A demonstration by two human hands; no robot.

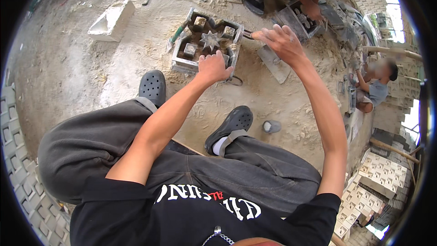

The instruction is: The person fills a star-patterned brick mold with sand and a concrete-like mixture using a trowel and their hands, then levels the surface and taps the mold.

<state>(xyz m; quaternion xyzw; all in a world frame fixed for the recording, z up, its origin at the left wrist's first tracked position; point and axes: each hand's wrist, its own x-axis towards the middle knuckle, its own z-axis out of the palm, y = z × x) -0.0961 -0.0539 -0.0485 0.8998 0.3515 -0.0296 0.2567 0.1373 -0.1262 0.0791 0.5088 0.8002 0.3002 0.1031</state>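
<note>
A square metal mould (186,66) sits on the dusty ground in front of me. Inside it are a star-shaped core (210,41) and several small block-shaped cores, with pale powder on them. My left hand (213,68) rests over the near right part of the mould, fingers spread and pointing into it. Beyond the right wall, my right hand (284,43) hovers with its fingers apart. Its leftmost digit reaches toward a metal loop (247,34) on that wall; whether they touch is unclear. A green-handled tool (176,34) leans against the mould's left side.
A white hollow block (114,20) lies at the far left. Right of the mould is a flat plate (274,64); nearer stands a small grey cup-like container (271,126). Another person's hand (312,11) works at a second mould (293,20). Patterned blocks (382,173) are stacked at right.
</note>
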